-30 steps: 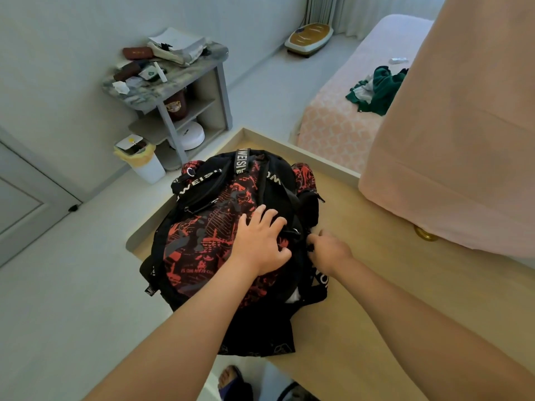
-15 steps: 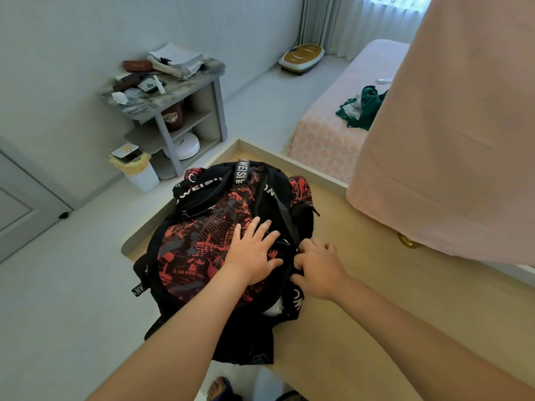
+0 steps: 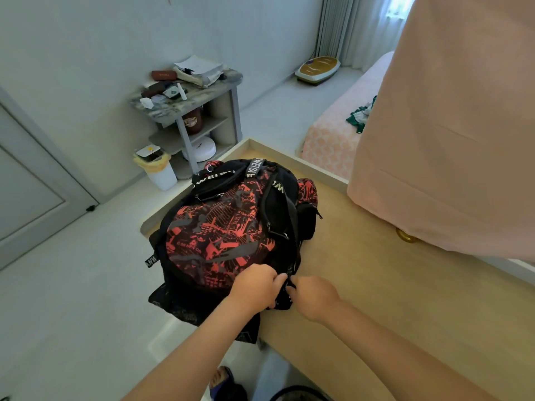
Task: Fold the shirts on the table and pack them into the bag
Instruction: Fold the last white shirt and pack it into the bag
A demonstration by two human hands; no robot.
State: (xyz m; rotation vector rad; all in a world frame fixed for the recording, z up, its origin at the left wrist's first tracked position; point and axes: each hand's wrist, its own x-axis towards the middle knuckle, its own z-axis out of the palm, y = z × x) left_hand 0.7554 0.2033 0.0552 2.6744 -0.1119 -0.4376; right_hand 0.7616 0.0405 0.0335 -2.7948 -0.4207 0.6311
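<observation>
A bulging black and red backpack (image 3: pixel 220 235) with white-lettered straps lies on the left end of the wooden table (image 3: pixel 376 285). At its near right corner my left hand (image 3: pixel 254 287) grips the bag's fabric with curled fingers. Right beside it, my right hand (image 3: pixel 311 296) pinches the zipper pull at the bag's edge. The two hands almost touch. No shirts show on the table; the bag's inside is hidden.
A large pink cloth (image 3: pixel 451 125) hangs over the table's right side. Beyond stand a cluttered grey shelf (image 3: pixel 188 111), a small bin (image 3: pixel 157 172), a pink bed (image 3: pixel 335 131) with green clothing (image 3: pixel 362 114), and a door (image 3: pixel 31 192) at left.
My left hand has slid from flat on top of the bag down to its near corner and curled. My right hand followed the zipper toward me along the bag's edge.
</observation>
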